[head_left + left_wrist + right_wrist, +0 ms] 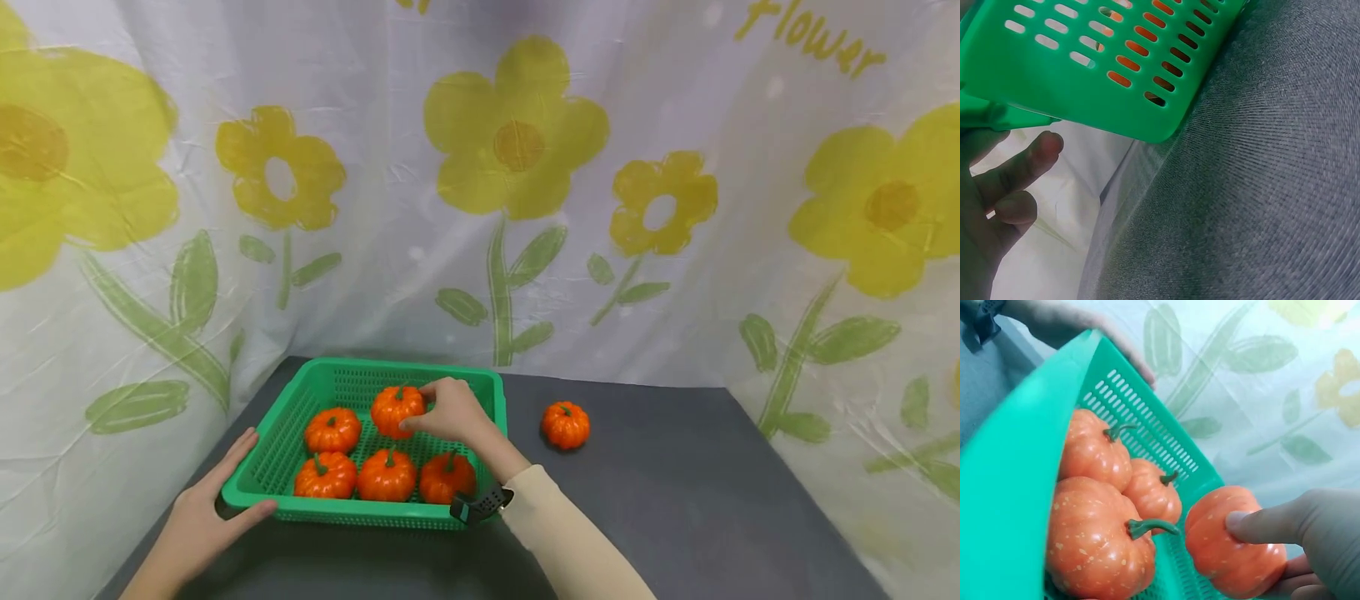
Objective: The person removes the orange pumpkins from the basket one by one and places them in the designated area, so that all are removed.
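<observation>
My right hand (452, 412) grips a small orange pumpkin (1229, 540) with a green stem, thumb on its near side, over the back right part of a green plastic basket (498, 400). In the basket lie several more pumpkins: one at the back left (333, 430) and a row along the front wall, among them a middle one (387, 476). At the basket's front left corner is my left hand (197, 518), thumb and fingers spread along the rim. The left wrist view shows those fingers (1019, 169) beside the basket's perforated wall, holding nothing else.
Another small pumpkin (566, 425) sits on the dark grey table (675, 483), right of the basket. A white curtain (390, 250) with yellow flowers hangs behind and at both sides. A dark watch (482, 504) on my right wrist overlaps the basket's front right corner.
</observation>
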The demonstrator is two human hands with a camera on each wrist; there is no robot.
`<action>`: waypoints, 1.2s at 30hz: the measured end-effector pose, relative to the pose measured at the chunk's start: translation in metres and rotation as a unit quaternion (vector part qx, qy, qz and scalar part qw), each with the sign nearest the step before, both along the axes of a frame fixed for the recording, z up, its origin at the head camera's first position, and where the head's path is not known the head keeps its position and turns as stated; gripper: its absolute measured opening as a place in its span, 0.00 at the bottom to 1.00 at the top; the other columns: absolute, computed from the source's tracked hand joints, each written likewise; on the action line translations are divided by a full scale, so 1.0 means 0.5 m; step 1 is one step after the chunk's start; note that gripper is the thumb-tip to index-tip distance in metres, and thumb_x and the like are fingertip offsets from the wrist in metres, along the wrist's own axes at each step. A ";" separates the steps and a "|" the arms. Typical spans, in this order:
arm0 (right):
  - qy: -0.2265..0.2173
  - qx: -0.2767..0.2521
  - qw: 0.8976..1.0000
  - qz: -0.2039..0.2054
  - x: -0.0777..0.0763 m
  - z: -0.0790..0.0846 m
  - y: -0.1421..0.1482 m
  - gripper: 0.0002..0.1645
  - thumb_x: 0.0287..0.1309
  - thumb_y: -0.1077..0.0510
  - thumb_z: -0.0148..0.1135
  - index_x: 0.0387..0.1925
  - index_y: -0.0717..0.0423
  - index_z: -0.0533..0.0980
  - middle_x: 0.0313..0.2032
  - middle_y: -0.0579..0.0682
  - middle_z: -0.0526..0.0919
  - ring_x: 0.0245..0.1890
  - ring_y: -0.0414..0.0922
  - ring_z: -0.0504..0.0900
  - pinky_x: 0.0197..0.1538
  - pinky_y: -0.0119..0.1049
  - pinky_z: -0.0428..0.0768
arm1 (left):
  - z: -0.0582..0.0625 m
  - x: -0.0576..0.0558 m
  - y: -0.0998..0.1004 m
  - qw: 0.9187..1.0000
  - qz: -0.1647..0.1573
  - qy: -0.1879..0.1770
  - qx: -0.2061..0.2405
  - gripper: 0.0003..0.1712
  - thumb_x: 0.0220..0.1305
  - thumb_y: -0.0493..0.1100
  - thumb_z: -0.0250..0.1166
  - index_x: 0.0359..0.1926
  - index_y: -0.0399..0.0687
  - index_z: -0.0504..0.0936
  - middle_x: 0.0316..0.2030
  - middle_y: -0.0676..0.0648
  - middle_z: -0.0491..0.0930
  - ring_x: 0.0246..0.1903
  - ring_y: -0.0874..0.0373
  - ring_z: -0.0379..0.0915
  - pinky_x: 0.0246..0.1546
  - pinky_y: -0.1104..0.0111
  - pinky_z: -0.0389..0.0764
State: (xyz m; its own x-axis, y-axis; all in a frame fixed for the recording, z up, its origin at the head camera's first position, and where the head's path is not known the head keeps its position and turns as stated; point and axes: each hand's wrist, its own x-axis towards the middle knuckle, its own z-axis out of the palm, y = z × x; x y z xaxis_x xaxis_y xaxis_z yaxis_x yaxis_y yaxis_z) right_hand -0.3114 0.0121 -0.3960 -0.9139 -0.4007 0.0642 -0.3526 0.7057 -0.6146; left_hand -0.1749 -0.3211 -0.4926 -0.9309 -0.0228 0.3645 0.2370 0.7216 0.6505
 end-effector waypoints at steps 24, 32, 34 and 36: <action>0.059 -0.126 0.990 -0.006 0.061 0.025 0.072 0.38 0.56 0.49 0.82 0.66 0.55 0.82 0.61 0.52 0.86 0.65 0.53 0.81 0.64 0.56 0.84 | 0.006 -0.008 0.002 1.000 0.004 -0.027 -0.010 0.57 0.66 0.54 0.76 0.86 0.68 0.52 0.83 0.66 0.45 0.71 0.22 0.60 0.57 0.26 0.69; 0.115 -0.138 0.984 -0.017 0.080 0.021 0.106 0.37 0.56 0.48 0.83 0.66 0.54 0.82 0.56 0.53 0.89 0.39 0.50 0.86 0.30 0.34 0.81 | -0.003 -0.006 -0.002 1.000 0.008 -0.026 -0.012 0.56 0.66 0.54 0.76 0.86 0.71 0.52 0.83 0.67 0.46 0.79 0.48 0.52 0.57 0.28 0.70; 0.120 -0.137 0.983 -0.023 0.084 0.021 0.114 0.38 0.55 0.48 0.83 0.66 0.55 0.82 0.51 0.54 0.91 0.26 0.43 0.78 0.20 0.29 0.69 | -0.005 -0.007 -0.004 1.000 0.008 -0.018 -0.013 0.56 0.66 0.54 0.76 0.86 0.71 0.53 0.83 0.68 0.46 0.77 0.67 0.47 0.57 0.28 0.70; 0.122 -0.137 0.983 -0.032 0.087 0.022 0.123 0.39 0.55 0.48 0.83 0.66 0.56 0.81 0.41 0.54 0.92 0.15 0.40 0.65 0.16 0.28 0.61 | -0.007 -0.008 -0.004 1.000 0.007 -0.011 -0.012 0.56 0.65 0.54 0.77 0.85 0.71 0.53 0.82 0.70 0.47 0.72 0.83 0.42 0.57 0.28 0.70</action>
